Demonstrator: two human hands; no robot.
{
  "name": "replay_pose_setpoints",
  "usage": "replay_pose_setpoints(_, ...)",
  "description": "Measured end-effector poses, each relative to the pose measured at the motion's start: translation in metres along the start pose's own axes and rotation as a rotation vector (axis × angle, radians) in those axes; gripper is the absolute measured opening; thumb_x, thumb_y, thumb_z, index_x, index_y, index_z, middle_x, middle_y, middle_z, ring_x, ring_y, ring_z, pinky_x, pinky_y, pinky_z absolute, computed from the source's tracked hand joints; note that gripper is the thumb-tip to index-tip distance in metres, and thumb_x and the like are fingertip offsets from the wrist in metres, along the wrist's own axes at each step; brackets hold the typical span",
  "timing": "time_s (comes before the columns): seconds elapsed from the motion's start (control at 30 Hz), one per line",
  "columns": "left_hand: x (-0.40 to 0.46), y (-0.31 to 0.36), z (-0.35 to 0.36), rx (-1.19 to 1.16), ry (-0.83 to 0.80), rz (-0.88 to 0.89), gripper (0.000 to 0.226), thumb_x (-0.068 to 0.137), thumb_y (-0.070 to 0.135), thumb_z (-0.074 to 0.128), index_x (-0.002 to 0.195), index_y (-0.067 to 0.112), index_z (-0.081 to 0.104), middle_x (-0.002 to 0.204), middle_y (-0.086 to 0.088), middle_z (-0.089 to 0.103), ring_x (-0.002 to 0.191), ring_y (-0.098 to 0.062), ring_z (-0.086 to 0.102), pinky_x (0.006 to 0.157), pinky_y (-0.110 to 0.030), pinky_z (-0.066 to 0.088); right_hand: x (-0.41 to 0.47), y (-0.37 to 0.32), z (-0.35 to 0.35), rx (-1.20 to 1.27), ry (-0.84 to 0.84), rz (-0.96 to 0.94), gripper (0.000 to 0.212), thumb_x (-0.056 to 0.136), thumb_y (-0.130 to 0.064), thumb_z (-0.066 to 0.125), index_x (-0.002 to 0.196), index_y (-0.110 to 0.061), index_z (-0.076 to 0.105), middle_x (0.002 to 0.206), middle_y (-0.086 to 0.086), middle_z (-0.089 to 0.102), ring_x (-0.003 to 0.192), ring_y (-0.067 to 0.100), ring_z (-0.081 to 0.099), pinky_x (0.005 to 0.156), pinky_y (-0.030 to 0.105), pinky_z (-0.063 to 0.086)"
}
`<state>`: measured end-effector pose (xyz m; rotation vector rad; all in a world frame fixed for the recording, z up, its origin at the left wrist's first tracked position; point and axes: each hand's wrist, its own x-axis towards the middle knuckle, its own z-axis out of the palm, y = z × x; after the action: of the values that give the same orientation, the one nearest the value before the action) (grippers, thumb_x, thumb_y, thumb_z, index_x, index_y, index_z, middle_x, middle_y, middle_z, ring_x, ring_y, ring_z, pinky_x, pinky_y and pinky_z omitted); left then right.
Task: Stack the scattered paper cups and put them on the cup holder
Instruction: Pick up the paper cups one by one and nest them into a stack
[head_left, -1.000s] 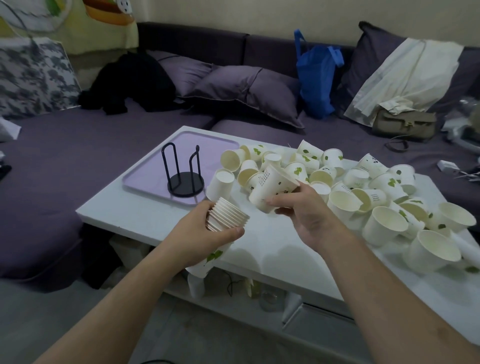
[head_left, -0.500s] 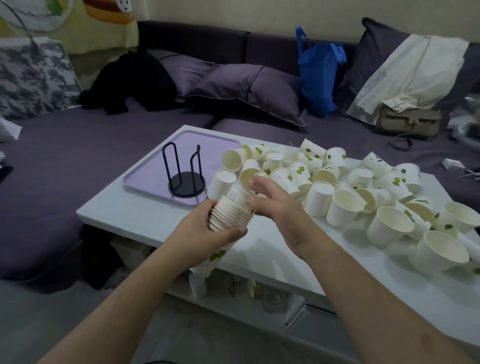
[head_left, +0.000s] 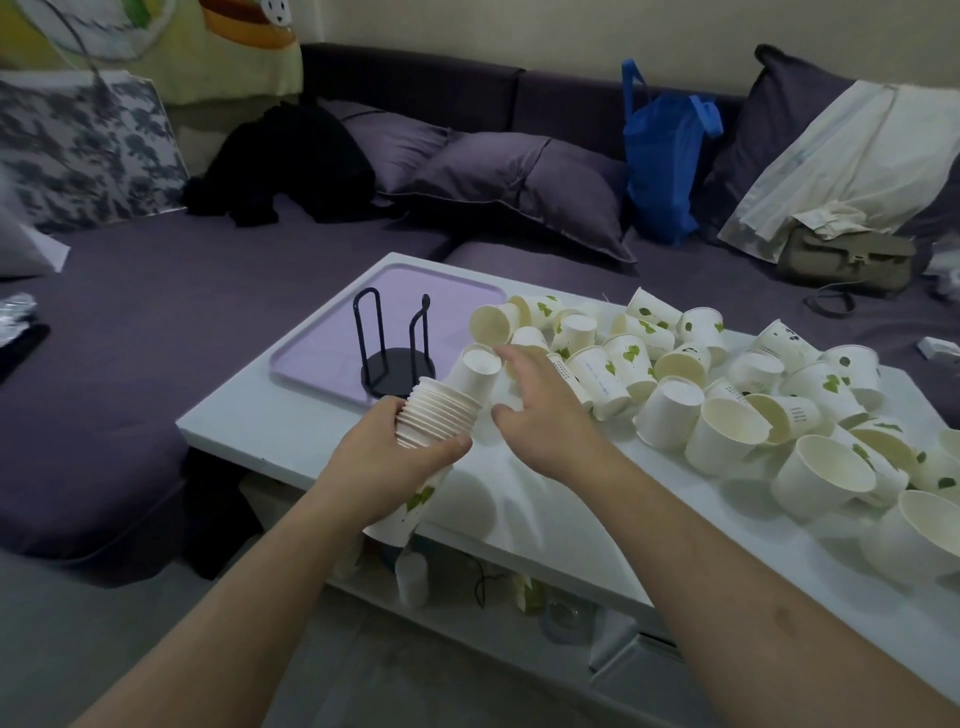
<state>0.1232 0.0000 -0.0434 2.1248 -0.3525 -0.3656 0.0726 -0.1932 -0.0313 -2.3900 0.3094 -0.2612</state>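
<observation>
Left hand (head_left: 397, 457) wrapped around nested cup stack (head_left: 436, 415), tilted, rims up and away, over near table edge (head_left: 291, 441); right hand (head_left: 545, 415) loose, fingers spread, empty, reaching toward scattered cups (head_left: 675, 374) just beyond. Thin paper, light, easily crushed, so best pinched gently at stiffer rolled rim or cradled round the wall. Cup holder (head_left: 395, 348) on purple tray (head_left: 322, 343), empty, near the stack.

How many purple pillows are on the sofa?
3. Two lie side by side at the sofa's back, one left of the other; a third leans at the right, behind the cream cloth. More may be hidden.
</observation>
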Motion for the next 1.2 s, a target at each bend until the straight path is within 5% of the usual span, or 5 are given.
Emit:
replay_pose_setpoints(0.17,0.007,-0.004,-0.009,0.0,-0.006,-0.022,0.058,0.08,0.055,0.085,0.123,0.027,0.057,0.102,0.005,0.069,0.089,-0.013,0.067,0.066,-0.03,0.049,0.04,-0.009,0.012,-0.267,-0.13,-0.027,0.092,0.087,-0.005,0.067,0.163,-0.041,0.03,0.174,-0.007,0.012,0.155,0.03,0.024,0.114,0.041,0.041)
replay_pose_setpoints(0.43,0.008,0.0,-0.014,-0.016,-0.039,-0.025,0.062,0.082,0.053,0.085,0.128,0.028,0.052,0.105,0.006,0.066,0.089,-0.01,0.064,0.062,-0.025,0.045,0.032,-0.006,0.015,-0.525,-0.058,-0.021,0.055,0.084,-0.014,0.073,0.128,-0.02,0.042,0.129,0.004,0.05,0.106,0.027,0.054,0.076,0.042,0.051)
replay_pose_setpoints(0.8,-0.017,0.032,0.014,0.105,-0.225,0.173,0.061,0.078,0.05,0.088,0.124,0.035,0.053,0.106,0.009,0.067,0.093,-0.01,0.067,0.081,-0.034,0.059,-0.051,0.017,-0.058,0.612,0.173,0.238,0.042,0.081,-0.047,0.076,0.115,-0.023,0.077,0.112,0.004,0.077,0.106,0.032,0.069,0.086,0.048,0.056)
replay_pose_setpoints(1.0,-0.032,0.041,0.033,0.175,-0.224,0.287,0.059,0.076,0.048,0.089,0.122,0.039,0.052,0.102,0.016,0.067,0.089,-0.007,0.069,0.078,-0.03,0.062,-0.077,0.021,-0.068,0.191,0.03,-0.017,0.074,0.089,-0.042,0.074,0.155,-0.047,0.042,0.134,-0.016,0.065,0.115,0.01,0.065,0.1,0.035,0.056)
replay_pose_setpoints(1.2,-0.034,0.037,0.036,0.195,-0.228,0.28,0.061,0.074,0.05,0.089,0.121,0.041,0.052,0.102,0.014,0.068,0.088,-0.008,0.07,0.077,-0.032,0.064,-0.079,0.027,-0.085,0.008,-0.006,-0.014,0.07,0.082,-0.047,0.078,0.14,-0.064,0.043,0.115,-0.013,0.057,0.114,0.024,0.055,0.097,0.043,0.052)
